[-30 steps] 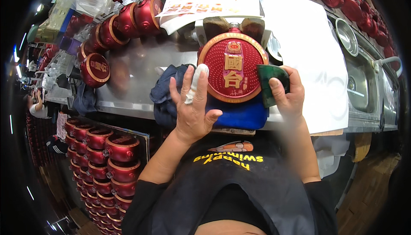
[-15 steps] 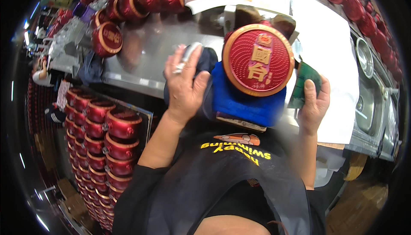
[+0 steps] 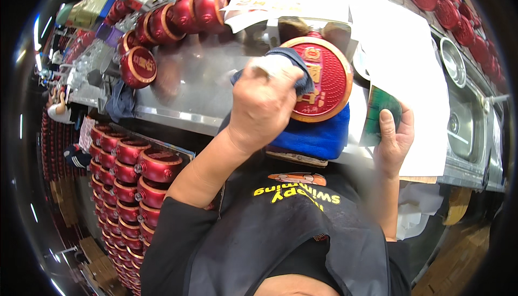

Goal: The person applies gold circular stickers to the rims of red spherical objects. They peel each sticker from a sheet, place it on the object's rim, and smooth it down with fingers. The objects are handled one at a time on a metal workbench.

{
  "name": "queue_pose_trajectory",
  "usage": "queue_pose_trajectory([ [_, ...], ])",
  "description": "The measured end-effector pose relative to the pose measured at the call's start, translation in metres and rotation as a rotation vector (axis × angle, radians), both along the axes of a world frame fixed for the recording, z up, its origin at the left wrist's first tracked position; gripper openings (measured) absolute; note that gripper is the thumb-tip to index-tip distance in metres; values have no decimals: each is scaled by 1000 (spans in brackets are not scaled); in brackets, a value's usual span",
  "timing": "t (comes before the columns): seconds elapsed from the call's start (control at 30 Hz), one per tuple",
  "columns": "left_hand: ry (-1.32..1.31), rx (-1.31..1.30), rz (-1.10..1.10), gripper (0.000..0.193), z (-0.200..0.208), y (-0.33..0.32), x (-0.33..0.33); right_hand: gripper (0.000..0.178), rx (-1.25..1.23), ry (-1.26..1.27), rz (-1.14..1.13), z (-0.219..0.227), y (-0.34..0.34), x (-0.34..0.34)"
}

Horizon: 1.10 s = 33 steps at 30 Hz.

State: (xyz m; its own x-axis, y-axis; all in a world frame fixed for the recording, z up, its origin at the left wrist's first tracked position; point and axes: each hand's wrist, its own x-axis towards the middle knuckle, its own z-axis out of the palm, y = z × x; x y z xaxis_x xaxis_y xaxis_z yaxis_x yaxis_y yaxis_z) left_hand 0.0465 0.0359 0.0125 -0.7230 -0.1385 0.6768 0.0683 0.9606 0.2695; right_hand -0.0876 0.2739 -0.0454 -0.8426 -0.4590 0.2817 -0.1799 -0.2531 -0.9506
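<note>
A round red drum-shaped bottle [image 3: 333,72] with a gold rim and raised gold characters rests at a tilt against a blue cloth pad [image 3: 318,137], its face toward me. My left hand [image 3: 265,99] is closed on a dark blue cloth [image 3: 294,59] and presses it over the left part of that face, hiding some of the characters. White wrapping shows on the fingers of this hand. To the right of the bottle, my right hand [image 3: 394,134] pinches a thin, flat green sheet [image 3: 377,114] between thumb and fingers, apart from the bottle.
White paper [image 3: 415,80] covers the worktop on the right, beside a steel sink [image 3: 467,126] and a metal bowl [image 3: 452,61]. Similar bottles [image 3: 208,10] line the steel table's [image 3: 189,72] back left. More stand stacked [image 3: 129,172] at lower left. Another cloth [image 3: 121,102] hangs from the table's edge.
My left hand has moved right from beside the bottle and taken up the dark blue cloth, which now lies against the bottle's face. My right hand keeps the green sheet almost in place.
</note>
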Motion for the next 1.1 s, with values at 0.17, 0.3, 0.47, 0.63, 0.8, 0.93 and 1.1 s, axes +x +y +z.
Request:
queue_pose_trajectory([
  [0.17, -96, -326, -176, 20, 8, 37, -24, 31, -43, -83, -13, -2, -3, -4],
  [0.3, -161, -159, -173, 20, 24, 23, -16, 30, 9, 18, -35, 1, 2, -10],
  [0.47, -187, -209, -97, 20, 21, 28, -17, 29, -77, -76, -64, 3, 9, -12],
  [0.63, -281, -124, -145, 30, 30, 18, -22, 29, 36, 35, -83, 0, 11, -11],
  [0.8, -218, -120, -30, 25, 37, 2, -31, 29, -38, -37, -104, 3, 15, -12],
  [0.93, -181, -202, -142, 9, 29, 14, -47, 29, 6, 13, -79, 1, 9, -11],
  [1.1, -203, -109, -119, 15, 42, 5, -42, 29, -33, 10, -75, 6, 10, -9],
])
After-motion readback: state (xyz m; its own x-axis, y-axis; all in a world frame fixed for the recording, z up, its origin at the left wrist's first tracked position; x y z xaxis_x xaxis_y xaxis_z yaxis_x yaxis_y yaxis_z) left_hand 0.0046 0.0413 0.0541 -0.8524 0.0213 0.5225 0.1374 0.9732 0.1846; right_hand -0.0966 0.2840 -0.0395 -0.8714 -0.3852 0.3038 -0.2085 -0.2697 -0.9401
